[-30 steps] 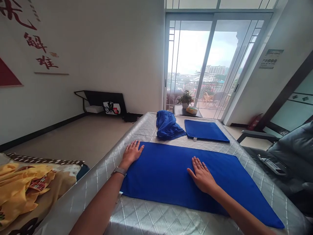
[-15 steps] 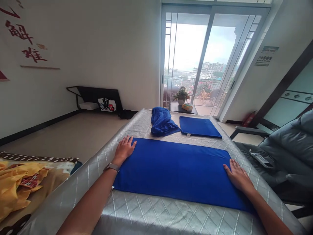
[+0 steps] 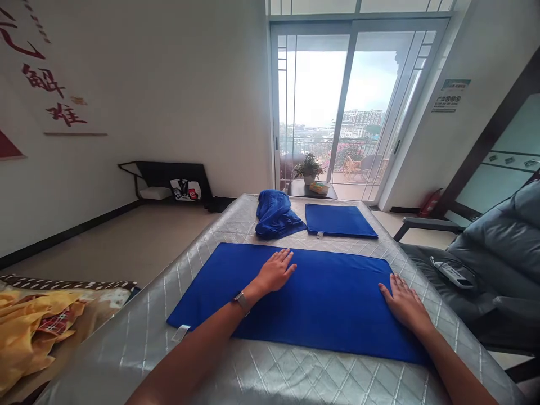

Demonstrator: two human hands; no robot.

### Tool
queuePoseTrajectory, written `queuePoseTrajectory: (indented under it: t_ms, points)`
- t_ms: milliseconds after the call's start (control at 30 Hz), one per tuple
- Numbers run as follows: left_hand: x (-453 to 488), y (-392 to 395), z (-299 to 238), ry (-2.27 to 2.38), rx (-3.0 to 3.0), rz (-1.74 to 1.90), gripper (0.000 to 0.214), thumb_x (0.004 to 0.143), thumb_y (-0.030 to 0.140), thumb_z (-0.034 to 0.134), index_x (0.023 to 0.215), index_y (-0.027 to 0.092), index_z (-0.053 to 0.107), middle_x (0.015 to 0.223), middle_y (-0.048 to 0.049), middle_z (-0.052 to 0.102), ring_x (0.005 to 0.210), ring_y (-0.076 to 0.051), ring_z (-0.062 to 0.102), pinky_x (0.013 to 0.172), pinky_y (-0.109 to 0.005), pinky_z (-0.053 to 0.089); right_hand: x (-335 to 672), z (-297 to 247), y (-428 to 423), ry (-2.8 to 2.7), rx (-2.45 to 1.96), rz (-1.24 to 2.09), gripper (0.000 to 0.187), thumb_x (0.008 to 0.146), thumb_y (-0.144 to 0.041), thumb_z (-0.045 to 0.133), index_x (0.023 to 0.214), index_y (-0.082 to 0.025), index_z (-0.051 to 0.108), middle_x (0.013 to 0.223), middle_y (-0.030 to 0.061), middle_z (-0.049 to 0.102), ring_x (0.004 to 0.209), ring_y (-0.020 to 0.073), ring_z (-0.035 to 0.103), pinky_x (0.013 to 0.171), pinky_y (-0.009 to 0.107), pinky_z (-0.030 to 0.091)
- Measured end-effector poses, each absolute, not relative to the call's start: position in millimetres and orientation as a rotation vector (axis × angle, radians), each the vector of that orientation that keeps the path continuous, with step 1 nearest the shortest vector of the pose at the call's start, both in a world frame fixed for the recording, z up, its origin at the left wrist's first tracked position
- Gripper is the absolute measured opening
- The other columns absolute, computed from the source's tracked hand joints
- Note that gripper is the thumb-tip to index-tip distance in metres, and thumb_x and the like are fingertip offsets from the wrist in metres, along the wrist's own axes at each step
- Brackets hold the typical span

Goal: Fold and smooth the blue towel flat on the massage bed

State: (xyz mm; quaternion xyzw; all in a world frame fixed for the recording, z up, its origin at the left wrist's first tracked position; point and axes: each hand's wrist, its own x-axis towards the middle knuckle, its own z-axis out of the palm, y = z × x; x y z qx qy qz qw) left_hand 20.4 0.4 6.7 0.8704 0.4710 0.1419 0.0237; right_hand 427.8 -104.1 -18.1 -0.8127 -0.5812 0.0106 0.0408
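I see the left hand (image 3: 276, 271) lying flat, fingers spread, mid-way along the flat blue rectangular cloth (image 3: 320, 298); the right hand (image 3: 404, 304) presses flat at its right end.

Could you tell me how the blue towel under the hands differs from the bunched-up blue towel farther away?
The spread towel lies flat and smooth; the bunched towel is heaped in folds. The left hand and right hand rest flat on the spread towel; neither touches the bunched towel. Both are deep blue.
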Motion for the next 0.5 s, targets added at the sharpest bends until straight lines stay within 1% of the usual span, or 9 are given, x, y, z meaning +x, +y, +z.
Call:
queuePoseTrajectory:
  t_ms: [100,233,400,500]
  points:
    - [59.1,2.1,-0.3,1.376,2.649,0.361,0.073,0.101,0.061,0.016,0.154,0.014,0.034,0.161,-0.0119,0.028,0.150,-0.023,0.022,0.123,-0.041,0.016,428.1,-19.0,-104.9,-1.781,-2.481,0.014,0.084,0.093,-0.057,0.012,0.155,-0.002,0.024,0.163,0.0141,0.022,0.150,0.0255,0.020,0.122,0.045,0.017]
    - [56.2,11.7,-7.6,1.436,2.601,0.358,0.074,0.100,0.064,0.016,0.156,0.017,0.031,0.161,-0.0101,0.027,0.150,-0.023,0.020,0.123,-0.041,0.013,429.9,-23.6,-104.4,-1.780,-2.449,-0.010,0.083,0.092,-0.057,0.014,0.155,-0.003,0.026,0.162,0.0152,0.025,0.149,0.0258,0.022,0.122,0.046,0.018]
    - [-14.0,28.2,-7.8,1.675,2.512,0.302,0.072,0.101,0.063,0.019,0.155,0.019,0.031,0.162,-0.0087,0.026,0.151,-0.023,0.020,0.122,-0.042,0.013,432.1,-29.5,-102.9,-1.753,-2.427,-0.019,0.084,0.091,-0.057,0.014,0.155,-0.003,0.025,0.162,0.0158,0.025,0.150,0.0261,0.022,0.122,0.047,0.017]
    - [-73.9,40.0,-4.9,1.900,2.403,0.237,0.071,0.101,0.061,0.021,0.155,0.016,0.032,0.162,-0.0103,0.025,0.151,-0.024,0.019,0.122,-0.044,0.013,432.7,-28.7,-102.8,-1.754,-2.428,0.000,0.086,0.091,-0.058,0.012,0.155,-0.002,0.025,0.163,0.0149,0.023,0.150,0.0261,0.020,0.122,0.046,0.016]
